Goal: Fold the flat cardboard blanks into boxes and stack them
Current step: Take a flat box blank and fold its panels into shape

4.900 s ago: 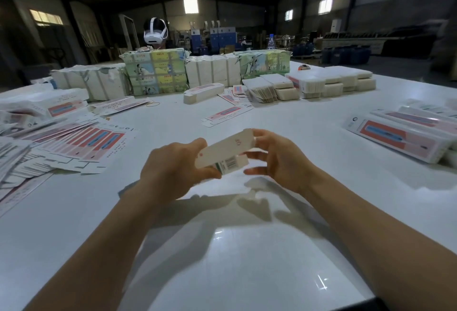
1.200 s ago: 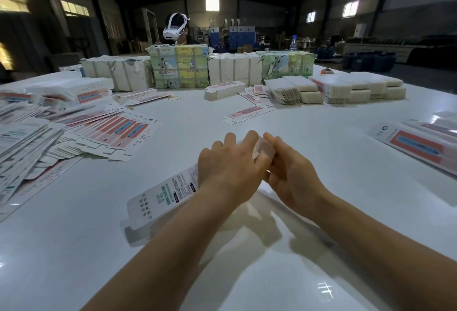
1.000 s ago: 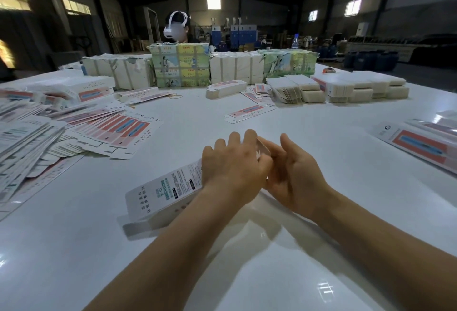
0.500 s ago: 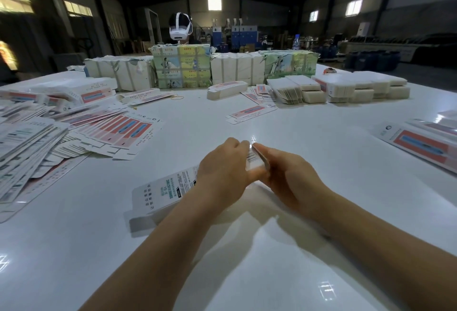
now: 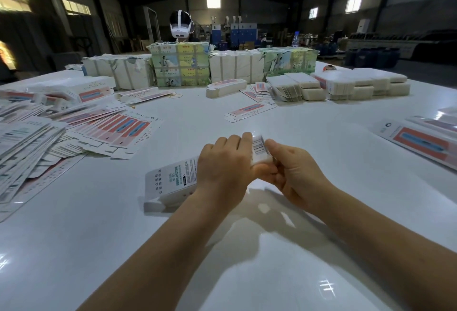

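A long white printed box (image 5: 173,181) lies slanted just above the white table (image 5: 247,261), its left end low and open. My left hand (image 5: 223,167) grips the box over its right half, fingers curled across the top. My right hand (image 5: 294,172) pinches the barcode end flap (image 5: 258,149) at the box's right end. A loose spread of flat red-and-blue blanks (image 5: 118,130) lies on the left of the table.
Folded boxes (image 5: 420,140) lie at the right edge. One flat blank (image 5: 249,110) lies mid-table. Wrapped bundles (image 5: 183,63) and stacks of white blanks (image 5: 358,83) line the far side, with a person in a headset (image 5: 180,25) behind them.
The box has gone from small and raised between both hands to stretched out low toward the left. My right hand has closed in on the barcode end flap; both hands shifted slightly right.
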A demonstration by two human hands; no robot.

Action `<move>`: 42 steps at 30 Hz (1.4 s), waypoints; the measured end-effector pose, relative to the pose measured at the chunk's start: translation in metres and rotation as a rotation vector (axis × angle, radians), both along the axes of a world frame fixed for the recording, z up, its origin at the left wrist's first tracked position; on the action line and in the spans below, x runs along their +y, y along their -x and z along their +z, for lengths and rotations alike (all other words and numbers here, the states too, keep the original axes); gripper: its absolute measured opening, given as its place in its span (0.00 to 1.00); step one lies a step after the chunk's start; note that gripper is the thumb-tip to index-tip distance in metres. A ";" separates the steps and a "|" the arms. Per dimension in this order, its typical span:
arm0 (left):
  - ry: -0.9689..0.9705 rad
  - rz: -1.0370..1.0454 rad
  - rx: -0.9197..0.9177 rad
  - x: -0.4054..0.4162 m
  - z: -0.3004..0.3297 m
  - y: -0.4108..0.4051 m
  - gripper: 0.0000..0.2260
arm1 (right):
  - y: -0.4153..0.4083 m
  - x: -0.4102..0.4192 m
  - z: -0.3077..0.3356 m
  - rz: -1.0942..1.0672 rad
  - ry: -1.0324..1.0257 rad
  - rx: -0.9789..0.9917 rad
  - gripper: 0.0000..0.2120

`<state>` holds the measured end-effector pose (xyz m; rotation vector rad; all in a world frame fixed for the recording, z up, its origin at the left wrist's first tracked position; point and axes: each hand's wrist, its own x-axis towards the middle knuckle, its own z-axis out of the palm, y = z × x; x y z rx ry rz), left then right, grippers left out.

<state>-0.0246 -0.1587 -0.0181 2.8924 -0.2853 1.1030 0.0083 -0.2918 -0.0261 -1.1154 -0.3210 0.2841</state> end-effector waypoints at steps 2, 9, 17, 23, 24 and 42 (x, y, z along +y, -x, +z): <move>-0.011 -0.022 -0.046 0.000 0.000 0.002 0.38 | 0.001 0.000 0.000 0.007 0.047 -0.060 0.13; -0.258 0.140 -0.154 -0.006 -0.010 0.003 0.24 | 0.008 0.009 -0.012 -0.224 0.555 -0.351 0.14; -0.209 0.084 -0.043 -0.007 -0.012 0.002 0.32 | 0.010 0.006 -0.009 -0.230 0.454 -0.200 0.13; -0.091 -0.006 0.094 -0.003 -0.011 0.000 0.35 | 0.002 0.002 -0.007 -0.218 0.296 -0.075 0.17; -0.092 -0.010 0.081 -0.004 -0.011 0.000 0.34 | 0.001 0.001 -0.006 -0.201 0.252 -0.046 0.17; -0.141 0.001 -0.093 -0.009 -0.013 -0.001 0.31 | -0.004 -0.003 -0.006 -0.318 0.359 -0.143 0.15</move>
